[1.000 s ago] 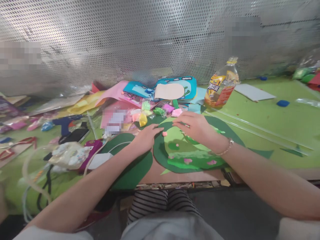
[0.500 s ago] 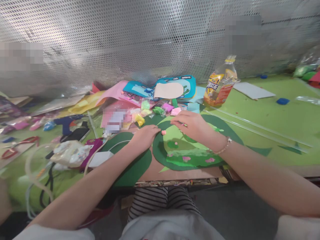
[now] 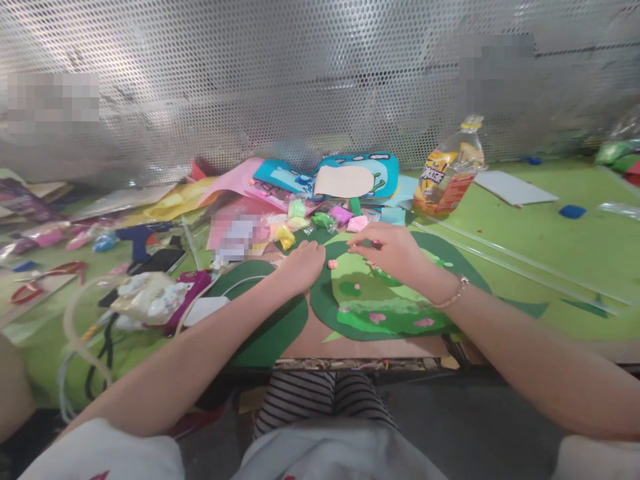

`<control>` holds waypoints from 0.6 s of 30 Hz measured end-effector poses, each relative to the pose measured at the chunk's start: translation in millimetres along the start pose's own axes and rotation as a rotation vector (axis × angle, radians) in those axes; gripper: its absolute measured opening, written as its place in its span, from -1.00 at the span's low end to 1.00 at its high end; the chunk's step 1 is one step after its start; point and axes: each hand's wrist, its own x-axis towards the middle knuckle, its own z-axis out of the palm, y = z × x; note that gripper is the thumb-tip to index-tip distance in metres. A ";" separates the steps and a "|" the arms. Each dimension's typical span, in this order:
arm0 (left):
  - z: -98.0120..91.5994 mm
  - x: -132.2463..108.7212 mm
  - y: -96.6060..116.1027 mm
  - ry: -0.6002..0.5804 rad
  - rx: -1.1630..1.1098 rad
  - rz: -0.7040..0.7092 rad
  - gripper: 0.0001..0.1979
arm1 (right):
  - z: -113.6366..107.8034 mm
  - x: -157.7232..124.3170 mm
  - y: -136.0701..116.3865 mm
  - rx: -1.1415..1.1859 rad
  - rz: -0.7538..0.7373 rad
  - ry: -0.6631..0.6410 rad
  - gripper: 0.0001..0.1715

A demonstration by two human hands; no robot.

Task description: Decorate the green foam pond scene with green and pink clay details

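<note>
My right hand (image 3: 393, 250) hovers over the upper left of a green paper picture (image 3: 345, 325), thumb and forefinger pinched; a tiny bit at their tips is too small to name. Light green, with pink flower shapes (image 3: 377, 318) and a bright green strip along its lower part, the picture has a dark green border. At that border's left edge rests my left hand (image 3: 304, 265), palm down, fingers laid on the paper and holding nothing visible. A small pink clay lump (image 3: 333, 265) sits just right of its fingertips. Part of the picture is hidden under my right hand.
Bagged coloured clay (image 3: 323, 220) lies behind the picture, with blue cut-outs (image 3: 385, 175) farther back. A plastic bottle (image 3: 445, 173) stands back right, near clear sticks (image 3: 520, 263). On the left are a blue glue gun (image 3: 143, 239), a phone (image 3: 163, 261), red scissors (image 3: 30, 291) and cables.
The view has shifted slightly, so everything sits a little farther right. The left fingers look more drawn in. My right hand stays pinched over the picture.
</note>
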 end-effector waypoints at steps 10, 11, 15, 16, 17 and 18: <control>-15.2 -17.8 -10.8 0.008 0.038 -0.133 -0.85 | 0.8 -2.3 6.0 -0.040 -0.091 -0.006 -0.76; -20.9 -25.1 -12.2 -0.022 0.022 -0.112 -0.83 | 0.6 -2.3 5.6 -0.044 -0.092 -0.010 -0.77; -50.3 -64.3 -0.5 -0.166 -0.061 0.013 -0.83 | 0.8 -2.4 4.8 -0.069 -0.088 -0.030 -0.79; -57.3 -74.0 7.5 -0.254 -0.136 0.112 -0.86 | 1.2 -2.4 5.1 -0.071 -0.088 -0.033 -0.79; -62.8 -82.4 17.3 -0.326 -0.216 0.206 -0.87 | 1.8 -2.5 5.4 -0.071 -0.088 -0.032 -0.79; -66.0 -89.0 28.2 -0.369 -0.252 0.256 -0.88 | 2.4 -2.6 5.7 -0.069 -0.087 -0.032 -0.79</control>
